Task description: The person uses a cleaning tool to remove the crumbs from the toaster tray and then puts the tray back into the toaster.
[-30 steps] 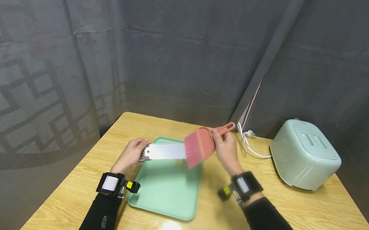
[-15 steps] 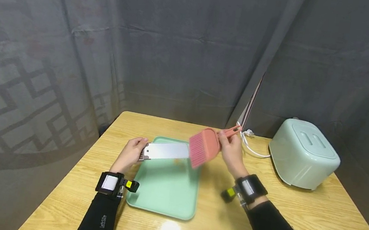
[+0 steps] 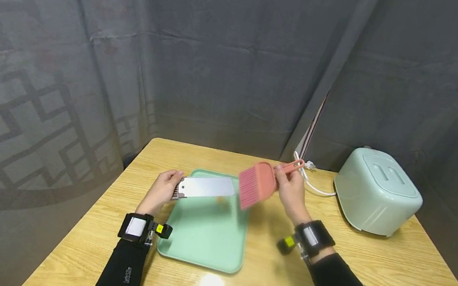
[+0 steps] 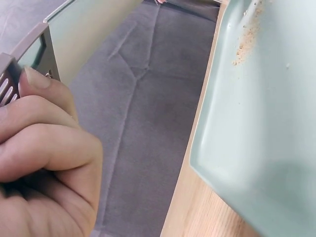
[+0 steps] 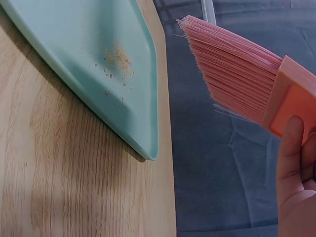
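My left hand (image 3: 160, 193) grips the slotted plastic end of a flat metal crumb tray (image 3: 208, 187), holding it tilted above a mint-green serving tray (image 3: 204, 242). A pink hand brush (image 3: 256, 184) is in my right hand (image 3: 291, 192), held where its handle meets the head. The bristles (image 5: 237, 64) point left and down, just beyond the crumb tray's free end, with a narrow gap seen from the head. Brown crumbs (image 5: 117, 59) lie scattered on the green tray's far part; the left wrist view shows these crumbs (image 4: 247, 42) too.
A mint-green toaster (image 3: 377, 192) stands at the right of the wooden table (image 3: 315, 277). Its white cord (image 3: 313, 188) runs along the back edge towards a plug. Grey curtains (image 3: 238, 68) hang behind and beside the table.
My right hand has drawn the brush rightwards, and the bristles have come off the crumb tray's free end. My left hand and the crumb tray stay nearly still.
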Demonstrator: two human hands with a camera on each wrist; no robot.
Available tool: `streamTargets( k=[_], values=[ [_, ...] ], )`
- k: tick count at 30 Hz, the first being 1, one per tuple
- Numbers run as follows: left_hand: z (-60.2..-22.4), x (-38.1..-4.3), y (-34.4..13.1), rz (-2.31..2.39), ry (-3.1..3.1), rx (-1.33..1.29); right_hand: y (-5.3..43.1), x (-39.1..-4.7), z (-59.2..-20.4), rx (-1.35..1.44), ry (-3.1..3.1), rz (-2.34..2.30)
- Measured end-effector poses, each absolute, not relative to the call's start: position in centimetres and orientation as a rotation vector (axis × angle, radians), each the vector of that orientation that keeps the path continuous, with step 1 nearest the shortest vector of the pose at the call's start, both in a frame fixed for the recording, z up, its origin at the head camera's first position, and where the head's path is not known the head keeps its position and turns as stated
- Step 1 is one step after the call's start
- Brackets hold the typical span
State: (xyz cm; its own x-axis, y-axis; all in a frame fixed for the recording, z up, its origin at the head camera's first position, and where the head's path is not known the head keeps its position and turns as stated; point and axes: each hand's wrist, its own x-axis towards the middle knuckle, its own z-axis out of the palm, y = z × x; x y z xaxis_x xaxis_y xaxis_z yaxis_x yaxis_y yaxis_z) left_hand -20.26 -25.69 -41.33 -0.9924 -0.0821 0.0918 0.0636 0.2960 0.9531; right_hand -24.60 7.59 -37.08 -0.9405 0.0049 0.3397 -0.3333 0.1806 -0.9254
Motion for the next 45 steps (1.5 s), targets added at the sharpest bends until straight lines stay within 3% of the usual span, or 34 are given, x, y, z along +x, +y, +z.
streamTargets(
  k=[13,20,33,45],
  values=[
    [-41.5,-20.2,-25.4,-1.881,-2.453,0.019,12.1,-23.4,-35.5,0.344,-2.406,1.624],
    [-41.4,-20.2,-25.3,-1.823,-2.473,0.019,15.7,-23.0,-34.8,0.483,-2.560,1.245],
    [-41.4,-19.9,-25.2,-1.758,-2.487,0.080,19.3,-22.1,-38.0,0.935,-2.336,0.326],
    [-41.5,-19.9,-25.1,-1.800,-2.455,0.102,20.3,-20.8,-40.6,1.169,-2.429,0.074]
  ],
)
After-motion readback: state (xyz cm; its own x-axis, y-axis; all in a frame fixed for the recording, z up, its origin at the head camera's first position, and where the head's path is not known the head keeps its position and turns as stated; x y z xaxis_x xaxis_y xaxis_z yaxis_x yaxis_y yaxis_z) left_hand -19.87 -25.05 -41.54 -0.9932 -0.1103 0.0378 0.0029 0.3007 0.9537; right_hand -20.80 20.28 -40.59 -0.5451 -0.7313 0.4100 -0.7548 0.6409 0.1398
